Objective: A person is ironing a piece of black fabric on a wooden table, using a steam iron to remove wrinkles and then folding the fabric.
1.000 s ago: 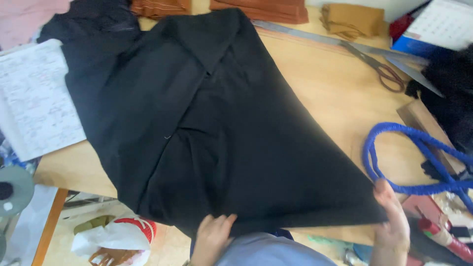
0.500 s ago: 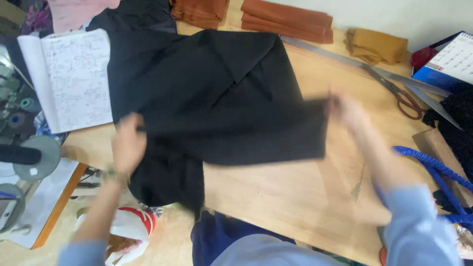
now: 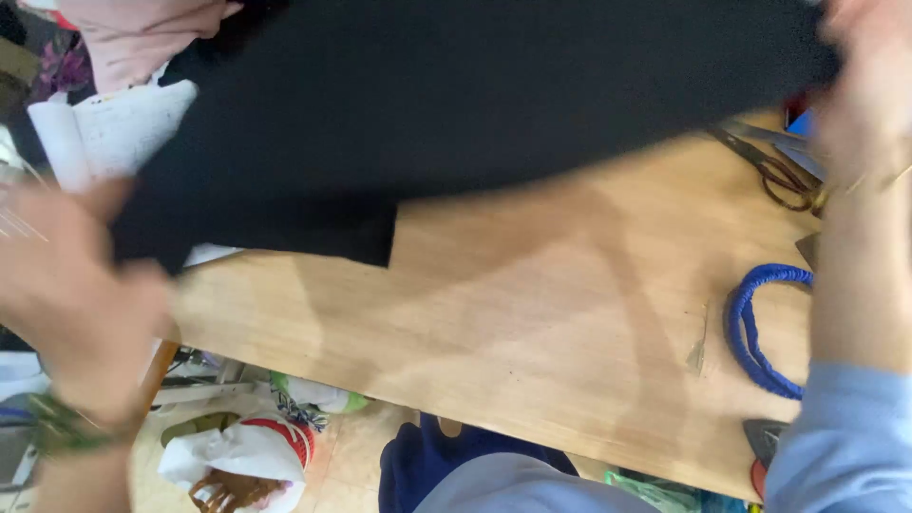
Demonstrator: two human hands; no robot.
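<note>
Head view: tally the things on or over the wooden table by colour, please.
Black: 1, the black cloth that both hands lift
Blue: 1, the blue cord
White: 1, the open notebook
Pink: 1, the pink fabric
Dark metal: 1, the scissors
Total: 5

A wooden tabletop (image 3: 532,313) is seen; scissors (image 3: 774,171), a blue cord (image 3: 750,332) and an open notebook (image 3: 114,133) are laid on it.

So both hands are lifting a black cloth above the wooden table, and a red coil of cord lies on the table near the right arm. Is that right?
Not quite: the coil of cord is blue, not red, as the head view shows. The rest holds: the left hand and the right hand lift the black cloth above the wooden table, and the coil lies near the right arm.
</note>
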